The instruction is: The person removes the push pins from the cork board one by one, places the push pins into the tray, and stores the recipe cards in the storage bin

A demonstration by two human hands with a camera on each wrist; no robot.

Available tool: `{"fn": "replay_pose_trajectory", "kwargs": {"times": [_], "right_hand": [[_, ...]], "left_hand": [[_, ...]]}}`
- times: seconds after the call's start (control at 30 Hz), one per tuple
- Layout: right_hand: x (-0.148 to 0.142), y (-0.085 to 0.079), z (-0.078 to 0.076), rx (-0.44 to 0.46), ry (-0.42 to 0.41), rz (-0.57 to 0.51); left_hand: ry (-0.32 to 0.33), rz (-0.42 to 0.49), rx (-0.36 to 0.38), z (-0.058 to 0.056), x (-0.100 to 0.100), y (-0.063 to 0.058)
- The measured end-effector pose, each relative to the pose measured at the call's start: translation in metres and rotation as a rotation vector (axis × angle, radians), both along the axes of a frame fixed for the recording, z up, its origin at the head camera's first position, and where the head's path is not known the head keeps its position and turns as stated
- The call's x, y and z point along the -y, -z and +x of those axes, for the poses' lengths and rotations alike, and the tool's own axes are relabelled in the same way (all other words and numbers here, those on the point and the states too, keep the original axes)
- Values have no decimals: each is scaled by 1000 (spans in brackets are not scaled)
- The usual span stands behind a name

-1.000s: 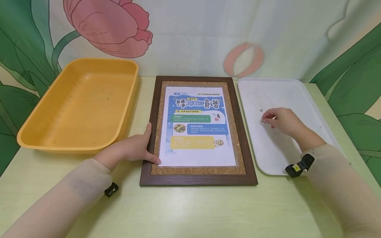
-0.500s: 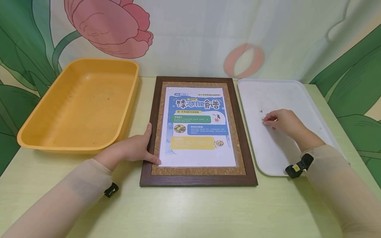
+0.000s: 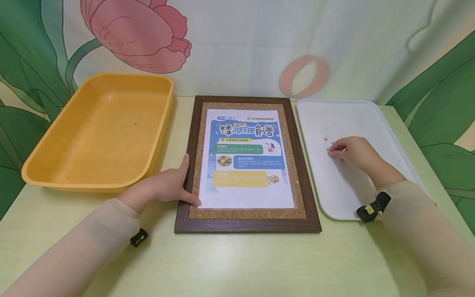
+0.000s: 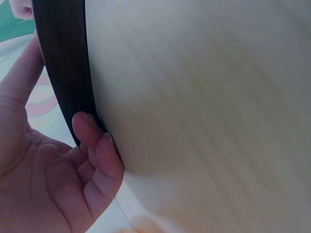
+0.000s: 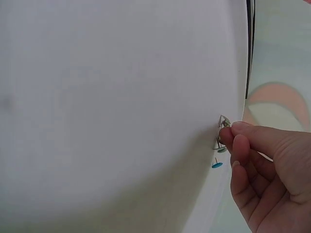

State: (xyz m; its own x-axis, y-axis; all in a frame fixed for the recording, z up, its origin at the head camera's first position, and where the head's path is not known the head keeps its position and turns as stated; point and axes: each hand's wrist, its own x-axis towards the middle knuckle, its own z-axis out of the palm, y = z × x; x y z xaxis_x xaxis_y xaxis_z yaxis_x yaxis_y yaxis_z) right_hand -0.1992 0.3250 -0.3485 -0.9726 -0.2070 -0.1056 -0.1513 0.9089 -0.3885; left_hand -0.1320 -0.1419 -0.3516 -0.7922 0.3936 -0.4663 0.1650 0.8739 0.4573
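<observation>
A cork board (image 3: 248, 213) in a dark wooden frame lies flat, with a printed poster (image 3: 247, 198) on it. My left hand (image 3: 167, 184) grips the frame's left edge; its thumb presses the poster's lower left corner, and in the left wrist view the fingers curl against the frame's side. Over the white tray (image 3: 345, 198), my right hand (image 3: 352, 153) has thumb and forefinger pinched together at a thumbtack (image 5: 224, 121), partly hidden by the fingertips. A blue thumbtack (image 5: 217, 165) and other tacks lie on the tray beside those fingertips.
A deep yellow bin (image 3: 100, 136) stands left of the board, near the left forearm. Behind everything hangs a curtain (image 3: 237, 49) with a flower print. Pale green tabletop (image 3: 241, 264) shows in front of the board.
The right hand's fingertips have shifted slightly to the right over the tray, and small tacks near them show more plainly. The left hand and the board have stayed in place.
</observation>
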Motion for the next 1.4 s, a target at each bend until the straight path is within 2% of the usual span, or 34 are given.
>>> {"fn": "replay_pose_trajectory", "kwargs": {"times": [0.4,0.57,0.77,1.0,1.2,1.4], "right_hand": [[4,-10,-5,12,77,-81],[15,-15,-9,17,86,-175],[32,-13,-18,29,124,-311],[70,-14,-34,44,128,-390],[109,-16,-52,88,117,-490],[141,-17,-70,142,142,-588]], "left_hand": [[-5,-1,-1,0,0,0],[-8,-3,-1,0,1,0],[-4,1,4,0,0,1],[-5,-5,8,0,2,1],[-1,-4,12,0,3,1],[18,-6,17,-2,-1,1]]}}
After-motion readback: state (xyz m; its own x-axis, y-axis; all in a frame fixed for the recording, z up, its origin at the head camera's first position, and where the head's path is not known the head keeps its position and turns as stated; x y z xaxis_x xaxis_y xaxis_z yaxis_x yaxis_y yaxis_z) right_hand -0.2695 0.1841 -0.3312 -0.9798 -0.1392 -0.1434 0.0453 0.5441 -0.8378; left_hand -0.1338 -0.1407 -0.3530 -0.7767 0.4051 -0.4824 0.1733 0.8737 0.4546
